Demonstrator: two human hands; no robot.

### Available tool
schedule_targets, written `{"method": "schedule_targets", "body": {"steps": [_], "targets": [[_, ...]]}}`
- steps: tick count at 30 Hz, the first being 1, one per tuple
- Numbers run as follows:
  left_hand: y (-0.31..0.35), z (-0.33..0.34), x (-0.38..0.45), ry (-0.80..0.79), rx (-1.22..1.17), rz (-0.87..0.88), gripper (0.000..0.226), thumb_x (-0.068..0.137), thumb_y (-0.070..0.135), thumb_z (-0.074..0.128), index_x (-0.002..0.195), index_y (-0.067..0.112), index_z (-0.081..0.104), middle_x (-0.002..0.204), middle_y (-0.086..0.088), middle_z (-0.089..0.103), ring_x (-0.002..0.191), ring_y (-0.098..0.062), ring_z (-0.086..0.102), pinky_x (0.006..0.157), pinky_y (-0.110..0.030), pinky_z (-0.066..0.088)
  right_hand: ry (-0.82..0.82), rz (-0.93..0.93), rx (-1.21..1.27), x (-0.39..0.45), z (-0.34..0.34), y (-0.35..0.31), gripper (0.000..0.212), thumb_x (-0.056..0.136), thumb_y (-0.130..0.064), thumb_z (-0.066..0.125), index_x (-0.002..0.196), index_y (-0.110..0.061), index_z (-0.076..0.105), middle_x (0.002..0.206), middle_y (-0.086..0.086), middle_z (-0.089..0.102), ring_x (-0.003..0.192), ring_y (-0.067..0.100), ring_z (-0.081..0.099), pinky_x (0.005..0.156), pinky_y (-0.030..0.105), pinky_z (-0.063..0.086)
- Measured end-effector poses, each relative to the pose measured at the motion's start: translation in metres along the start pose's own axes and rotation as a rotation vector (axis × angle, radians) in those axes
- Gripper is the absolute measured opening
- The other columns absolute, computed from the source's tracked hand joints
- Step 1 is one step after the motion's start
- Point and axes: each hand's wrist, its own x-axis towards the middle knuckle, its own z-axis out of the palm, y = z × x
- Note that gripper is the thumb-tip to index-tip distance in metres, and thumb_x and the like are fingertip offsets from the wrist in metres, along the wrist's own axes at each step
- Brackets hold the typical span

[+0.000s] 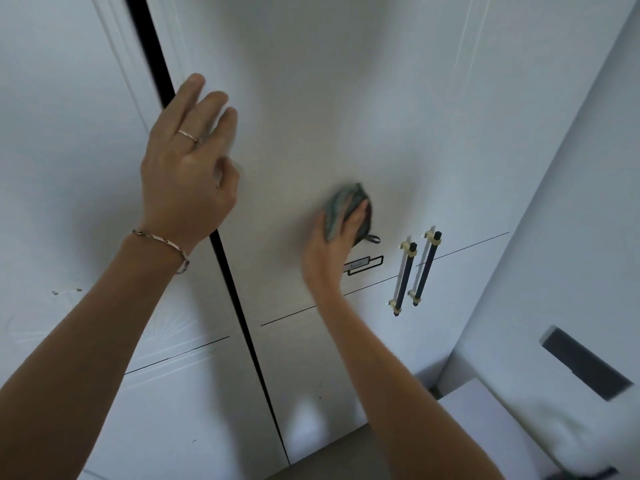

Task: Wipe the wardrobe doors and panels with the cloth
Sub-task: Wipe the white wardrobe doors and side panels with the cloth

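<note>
The right hand (337, 233) presses a bunched grey-green cloth (348, 211) flat against the white wardrobe door (346, 98), fingers laid over the cloth and curled lightly round its edge, so the hand is grasping the cloth rather than merely resting on it; blur round the fingertips makes the exact curl hard to read. A small hanging loop on the cloth shows just below and to the right of the fingers. Judging by this, the wiping step is in hand, on the middle stretch of this door. Just under the grip sits a small label plate (363, 265), and beyond it to the right stand two dark bar handles (414, 271), side by side and near the cloth but apart from it. A thin horizontal seam runs below the grip, dividing upper panel from lower. Well to the left of the grip, across a dark vertical gap (228, 275) between doors, the left hand (188, 157) is raised with fingers spread and relaxed, holding nothing; whether it touches the door edge cannot be told. It wears a ring, and a bracelet sits at the wrist. The next move likely calls for steady pressure while sweeping the cloth across the unwiped surface, steering round the label plate and handles, then on to the neighbouring door (69, 168) left of the gap.
</note>
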Motion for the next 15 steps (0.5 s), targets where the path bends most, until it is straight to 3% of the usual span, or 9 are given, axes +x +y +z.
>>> {"method": "schedule_targets", "body": {"steps": [2, 6, 9, 12, 15], "targets": [[0.000, -0.001, 0.000, -0.005, -0.010, 0.004, 0.042, 0.088, 0.000, 0.059, 0.129, 0.000, 0.067, 0.145, -0.014, 0.060, 0.148, -0.035, 0.042, 0.113, -0.046, 0.047, 0.137, 0.137, 0.074, 0.048, -0.017, -0.001, 0.093, 0.088, -0.066, 0.046, 0.163, -0.035, 0.000, 0.172, -0.003, 0.012, 0.156, 0.022, 0.018, 0.126, 0.051, 0.020], [-0.001, 0.000, 0.000, -0.006, -0.003, 0.012, 0.042, 0.088, 0.000, 0.059, 0.129, -0.001, 0.066, 0.145, -0.016, 0.060, 0.148, -0.037, 0.042, 0.114, -0.048, 0.046, 0.196, 0.292, 0.107, 0.107, -0.054, -0.002, 0.086, 0.096, -0.062, 0.044, 0.163, -0.036, -0.003, 0.171, -0.006, 0.013, 0.152, 0.026, 0.027, 0.123, 0.052, 0.028], [-0.001, 0.002, -0.001, 0.013, -0.012, 0.008, 0.042, 0.088, -0.001, 0.060, 0.129, -0.001, 0.067, 0.144, -0.015, 0.060, 0.147, -0.037, 0.043, 0.112, -0.049, 0.048, 0.184, 0.210, 0.068, 0.095, -0.053, -0.003, 0.082, 0.103, -0.051, 0.045, 0.164, -0.027, -0.003, 0.172, -0.004, 0.009, 0.154, 0.023, 0.023, 0.124, 0.043, 0.025], [0.000, 0.002, -0.001, 0.021, -0.017, 0.001, 0.041, 0.088, -0.001, 0.059, 0.128, -0.001, 0.067, 0.144, -0.015, 0.061, 0.147, -0.037, 0.043, 0.112, -0.049, 0.048, 0.118, 0.105, 0.030, 0.054, -0.033, 0.005, 0.088, 0.100, -0.045, 0.050, 0.164, -0.022, -0.006, 0.172, -0.003, 0.004, 0.157, 0.017, 0.014, 0.128, 0.046, 0.018], [0.000, 0.003, -0.001, 0.021, -0.021, 0.000, 0.042, 0.087, -0.002, 0.058, 0.128, -0.001, 0.067, 0.144, -0.014, 0.061, 0.147, -0.037, 0.043, 0.114, -0.046, 0.046, -0.080, -0.058, -0.181, -0.001, -0.012, 0.020, 0.083, 0.103, -0.044, 0.043, 0.157, -0.043, -0.021, 0.172, 0.002, -0.011, 0.159, 0.020, -0.007, 0.129, 0.049, 0.004]]}}
